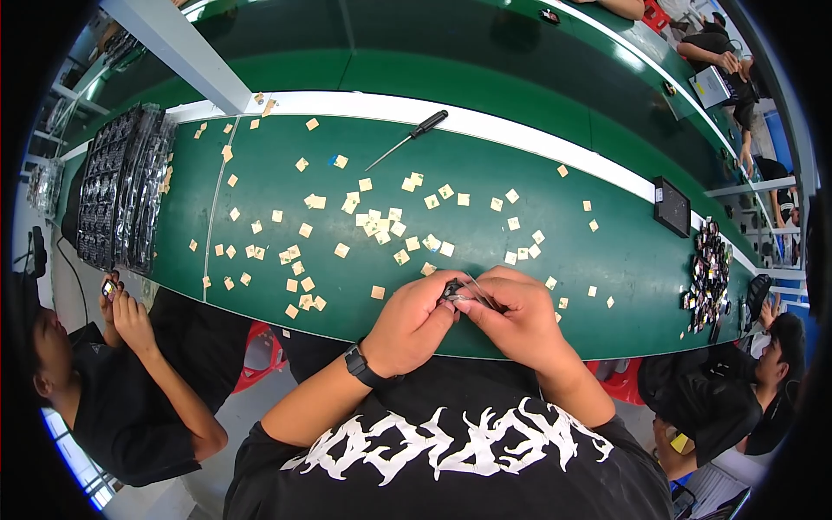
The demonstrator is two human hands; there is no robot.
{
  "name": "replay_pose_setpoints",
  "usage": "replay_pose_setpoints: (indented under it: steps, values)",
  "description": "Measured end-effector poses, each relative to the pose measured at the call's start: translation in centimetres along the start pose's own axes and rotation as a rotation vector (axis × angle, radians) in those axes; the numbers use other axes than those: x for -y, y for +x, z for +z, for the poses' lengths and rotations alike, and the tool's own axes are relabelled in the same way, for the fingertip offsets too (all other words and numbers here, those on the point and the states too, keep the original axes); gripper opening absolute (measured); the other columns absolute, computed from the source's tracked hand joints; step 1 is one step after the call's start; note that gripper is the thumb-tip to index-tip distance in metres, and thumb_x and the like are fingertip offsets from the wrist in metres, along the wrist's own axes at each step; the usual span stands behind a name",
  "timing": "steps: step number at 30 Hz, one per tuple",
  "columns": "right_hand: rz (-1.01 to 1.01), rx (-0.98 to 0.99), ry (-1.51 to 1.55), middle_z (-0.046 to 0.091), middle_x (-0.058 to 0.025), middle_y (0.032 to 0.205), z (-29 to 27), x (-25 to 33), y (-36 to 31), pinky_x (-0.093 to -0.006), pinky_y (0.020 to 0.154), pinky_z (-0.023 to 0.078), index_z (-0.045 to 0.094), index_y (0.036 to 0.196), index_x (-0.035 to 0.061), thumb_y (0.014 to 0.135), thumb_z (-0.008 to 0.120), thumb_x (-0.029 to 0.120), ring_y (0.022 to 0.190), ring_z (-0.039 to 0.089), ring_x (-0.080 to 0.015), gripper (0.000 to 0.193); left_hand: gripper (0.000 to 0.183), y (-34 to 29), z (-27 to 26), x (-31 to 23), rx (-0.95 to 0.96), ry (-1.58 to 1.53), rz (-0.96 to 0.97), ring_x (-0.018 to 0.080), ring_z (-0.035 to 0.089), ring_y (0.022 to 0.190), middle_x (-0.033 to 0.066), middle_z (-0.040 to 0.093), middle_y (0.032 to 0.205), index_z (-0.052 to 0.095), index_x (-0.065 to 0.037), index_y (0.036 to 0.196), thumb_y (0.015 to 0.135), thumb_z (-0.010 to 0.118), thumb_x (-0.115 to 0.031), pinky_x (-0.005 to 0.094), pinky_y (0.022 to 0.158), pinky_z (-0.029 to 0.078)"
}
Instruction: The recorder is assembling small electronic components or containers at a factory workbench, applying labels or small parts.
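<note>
My left hand [406,322] is closed around a small black part [451,289], pinching it between thumb and fingers just above the bench's near edge. My right hand [518,314] meets it from the other side, its fingers closed on thin metal tweezers [482,291] whose tips lie at the black part. The fingers hide most of both items. Many small cream-coloured square paper pieces [371,227] lie scattered over the green bench [485,334] in front of my hands.
A black-handled screwdriver [426,125] lies by the white far rail. Stacked black trays [126,191] stand at left. At right are a black bin [672,208] and a heap of small dark parts [711,269]. Seated co-workers [113,381] flank me on both sides.
</note>
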State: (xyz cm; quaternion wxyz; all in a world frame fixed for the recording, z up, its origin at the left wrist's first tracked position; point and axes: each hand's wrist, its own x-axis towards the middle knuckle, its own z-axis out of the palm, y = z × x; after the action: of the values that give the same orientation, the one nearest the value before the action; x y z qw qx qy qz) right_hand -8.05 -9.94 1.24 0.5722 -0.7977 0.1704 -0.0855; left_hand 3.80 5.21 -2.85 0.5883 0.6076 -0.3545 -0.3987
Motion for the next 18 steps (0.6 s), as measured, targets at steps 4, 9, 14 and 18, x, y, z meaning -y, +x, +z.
replay_pose_setpoints:
  steps: [4, 9, 14, 18]
  values:
    - [0.005, -0.034, 0.008, 0.061, -0.0072, 0.079, 0.6, 0.2, 0.0, -0.0287, 0.059, 0.044, 0.075, 0.092, 0.0009, 0.088, 0.074, 0.003, 0.068, 0.056, -0.0141, 0.004, 0.033, -0.1, -0.2, -0.2, 0.015, -0.008, 0.004, 0.0284, 0.064, 0.083, 0.0162, 0.067, 0.096, 0.056, 0.005, 0.124, 0.092, 0.05, -0.004, 0.0364, 0.077, 0.051]
    - [0.056, -0.065, 0.09, 0.058, -0.0039, 0.077, 1.0, -0.9, -0.2, -0.0285, 0.059, 0.042, 0.075, 0.089, 0.0003, 0.087, 0.077, 0.002, 0.066, 0.052, -0.0115, 0.004, 0.036, -0.2, -0.5, -0.4, 0.051, -0.007, 0.003, 0.0285, 0.064, 0.086, 0.0171, 0.066, 0.099, 0.052, 0.007, 0.128, 0.093, 0.049, -0.004, 0.0366, 0.079, 0.05]
    - [0.156, -0.08, 0.17, 0.058, -0.0021, 0.078, 0.9, -1.0, -0.1, -0.0263, 0.058, 0.042, 0.072, 0.081, -0.0021, 0.082, 0.08, -0.001, 0.065, 0.051, -0.0086, 0.008, 0.037, -0.5, -0.9, -0.1, 0.128, -0.003, -0.003, 0.0293, 0.064, 0.085, 0.0163, 0.066, 0.098, 0.052, 0.005, 0.13, 0.094, 0.05, -0.005, 0.0386, 0.078, 0.05]
    - [0.36, -0.059, 0.43, 0.056, 0.0009, 0.072, 0.7, -1.1, 0.6, -0.023, 0.057, 0.044, 0.063, 0.078, -0.0011, 0.081, 0.081, -0.003, 0.062, 0.049, -0.0063, 0.019, 0.036, -0.4, -0.9, -0.6, 0.15, 0.078, 0.042, 0.0224, 0.064, 0.085, 0.0122, 0.066, 0.096, 0.052, 0.005, 0.129, 0.095, 0.048, -0.005, 0.0331, 0.079, 0.05]
